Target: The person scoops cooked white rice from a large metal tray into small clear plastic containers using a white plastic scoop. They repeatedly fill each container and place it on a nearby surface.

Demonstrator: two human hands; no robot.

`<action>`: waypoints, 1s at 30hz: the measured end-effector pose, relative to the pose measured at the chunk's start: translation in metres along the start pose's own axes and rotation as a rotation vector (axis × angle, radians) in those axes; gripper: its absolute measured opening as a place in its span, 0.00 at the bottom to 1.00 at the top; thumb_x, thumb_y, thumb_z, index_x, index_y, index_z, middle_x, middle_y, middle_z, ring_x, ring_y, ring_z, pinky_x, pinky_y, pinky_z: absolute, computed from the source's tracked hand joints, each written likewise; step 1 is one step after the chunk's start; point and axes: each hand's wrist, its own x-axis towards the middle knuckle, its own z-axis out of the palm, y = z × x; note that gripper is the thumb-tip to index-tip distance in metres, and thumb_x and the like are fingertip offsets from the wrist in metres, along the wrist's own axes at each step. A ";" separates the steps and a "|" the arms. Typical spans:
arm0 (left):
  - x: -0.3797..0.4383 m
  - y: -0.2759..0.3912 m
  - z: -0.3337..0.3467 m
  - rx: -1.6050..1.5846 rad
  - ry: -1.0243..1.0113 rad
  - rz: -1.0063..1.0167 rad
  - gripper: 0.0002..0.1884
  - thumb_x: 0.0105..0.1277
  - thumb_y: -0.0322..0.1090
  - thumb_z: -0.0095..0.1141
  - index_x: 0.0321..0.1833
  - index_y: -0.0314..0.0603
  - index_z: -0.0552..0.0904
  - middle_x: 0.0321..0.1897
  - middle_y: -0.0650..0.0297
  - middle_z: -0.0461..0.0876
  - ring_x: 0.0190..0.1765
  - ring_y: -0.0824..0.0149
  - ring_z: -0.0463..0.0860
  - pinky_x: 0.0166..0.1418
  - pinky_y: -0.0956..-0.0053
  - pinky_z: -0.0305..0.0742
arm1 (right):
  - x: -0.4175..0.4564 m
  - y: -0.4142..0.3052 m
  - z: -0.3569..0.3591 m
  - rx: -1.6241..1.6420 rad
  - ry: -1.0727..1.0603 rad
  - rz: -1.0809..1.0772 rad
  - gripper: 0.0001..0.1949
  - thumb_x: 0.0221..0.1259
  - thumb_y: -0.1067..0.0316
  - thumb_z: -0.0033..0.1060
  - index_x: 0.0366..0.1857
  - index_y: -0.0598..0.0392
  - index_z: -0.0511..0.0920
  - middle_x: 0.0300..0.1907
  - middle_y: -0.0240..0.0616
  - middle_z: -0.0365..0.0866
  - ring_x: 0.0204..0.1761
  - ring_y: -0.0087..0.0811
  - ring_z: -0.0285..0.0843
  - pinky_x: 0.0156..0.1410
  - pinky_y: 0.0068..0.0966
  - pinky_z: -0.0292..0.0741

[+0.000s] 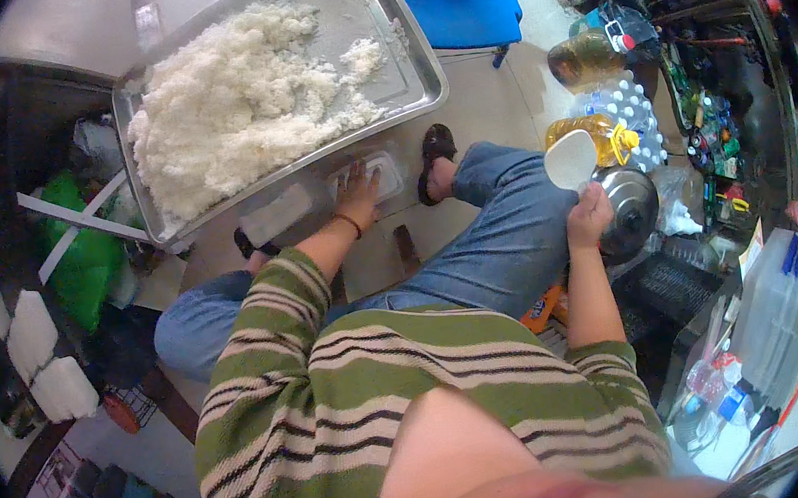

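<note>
A large metal tray (435, 82) heaped with cooked white rice (227, 99) lies before me. Just below its near edge, my left hand (359, 191) is spread with fingers apart over a translucent plastic container (388, 169). Whether the fingers press on it or hover is unclear. Another translucent plastic piece (281, 214) lies to the left of that hand. Out to the right, over my knee, my right hand (589, 216) grips the handle of a white rice paddle (571, 159). The paddle's blade points up and away from the rice.
A blue plastic stool (464, 9) stands beyond the tray's right corner. Oil bottles (581, 132), shrink-wrapped water bottles (627, 109) and a round metal lid (627, 212) crowd my right side. On the left are a green plastic bag (79, 256) and crossed metal bars (78, 219).
</note>
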 end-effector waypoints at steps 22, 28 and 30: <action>-0.003 0.001 -0.006 -0.080 0.020 -0.101 0.41 0.52 0.38 0.61 0.70 0.56 0.56 0.66 0.47 0.57 0.68 0.50 0.58 0.67 0.49 0.54 | -0.002 0.028 -0.011 -0.108 0.001 0.011 0.22 0.69 0.56 0.37 0.21 0.63 0.71 0.16 0.44 0.69 0.19 0.36 0.64 0.26 0.32 0.63; -0.073 -0.012 -0.063 -0.598 -0.136 0.104 0.47 0.47 0.45 0.67 0.70 0.51 0.55 0.59 0.48 0.66 0.61 0.51 0.67 0.62 0.62 0.65 | 0.007 -0.011 -0.006 -0.139 -0.098 0.146 0.21 0.68 0.55 0.37 0.26 0.61 0.75 0.21 0.47 0.75 0.24 0.44 0.73 0.31 0.32 0.69; -0.099 -0.028 -0.087 -1.033 -0.356 0.183 0.46 0.50 0.46 0.67 0.70 0.50 0.55 0.57 0.48 0.67 0.61 0.53 0.68 0.61 0.60 0.66 | 0.013 -0.029 0.006 -0.207 -0.099 0.117 0.21 0.68 0.52 0.39 0.30 0.60 0.76 0.25 0.48 0.77 0.29 0.46 0.76 0.35 0.34 0.71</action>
